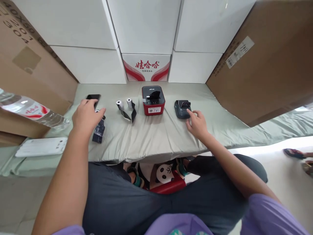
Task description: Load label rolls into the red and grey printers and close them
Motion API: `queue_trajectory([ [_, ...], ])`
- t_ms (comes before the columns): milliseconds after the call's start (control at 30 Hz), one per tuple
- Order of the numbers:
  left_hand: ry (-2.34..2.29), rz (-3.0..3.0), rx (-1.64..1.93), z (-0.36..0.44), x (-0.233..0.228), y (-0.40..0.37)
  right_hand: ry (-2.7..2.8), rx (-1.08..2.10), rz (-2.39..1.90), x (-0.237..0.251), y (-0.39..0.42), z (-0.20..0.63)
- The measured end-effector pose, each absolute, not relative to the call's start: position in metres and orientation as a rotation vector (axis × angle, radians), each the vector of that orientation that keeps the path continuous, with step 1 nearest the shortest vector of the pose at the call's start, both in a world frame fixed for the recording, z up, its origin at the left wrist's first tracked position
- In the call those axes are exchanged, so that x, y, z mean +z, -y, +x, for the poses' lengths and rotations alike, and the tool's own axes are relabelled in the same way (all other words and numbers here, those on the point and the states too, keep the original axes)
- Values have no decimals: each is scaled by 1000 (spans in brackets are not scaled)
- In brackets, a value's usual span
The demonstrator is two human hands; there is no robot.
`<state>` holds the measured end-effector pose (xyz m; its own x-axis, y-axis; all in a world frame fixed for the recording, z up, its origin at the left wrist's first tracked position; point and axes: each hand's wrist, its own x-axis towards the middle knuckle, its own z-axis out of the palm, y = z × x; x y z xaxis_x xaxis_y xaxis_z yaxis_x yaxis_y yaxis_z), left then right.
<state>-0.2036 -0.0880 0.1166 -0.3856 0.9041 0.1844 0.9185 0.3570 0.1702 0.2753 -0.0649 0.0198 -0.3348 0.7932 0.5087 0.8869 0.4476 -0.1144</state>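
Observation:
My left hand (86, 115) is over the left part of the cloth-covered table with its fingers apart, close to a black phone-like slab (96, 97). A dark patterned folded item (98, 132) lies just beside and below that hand. On the right, my right hand (197, 124) has its fingers partly spread, and a fingertip touches or nearly touches the edge of a small dark grey device (181, 111). Between my hands stands a red and black box-shaped device (153, 101) with a label on its front. Two small white rolls (119, 104) with dark-backed strips unrolling lie left of it.
White cartons (146, 26) are stacked along the back. Large brown boxes stand left (36, 65) and right (266, 58). A water bottle (36, 110) leans in at far left, above a white flat package (41, 147). A red stool with a panda picture (165, 173) is below the table.

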Motion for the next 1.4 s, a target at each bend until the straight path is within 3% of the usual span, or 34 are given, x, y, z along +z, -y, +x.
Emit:
queue_trajectory([
  [200,2469,-1833,-507,-193,117,91,2319,-48,-1960,49,71,210],
  [500,2517,-1910,-425,-184,127,99,2308,3,-2373,60,42,136],
  [1400,2593,-1924,-335,-179,133,111,2057,10,-2329,22,31,119],
])
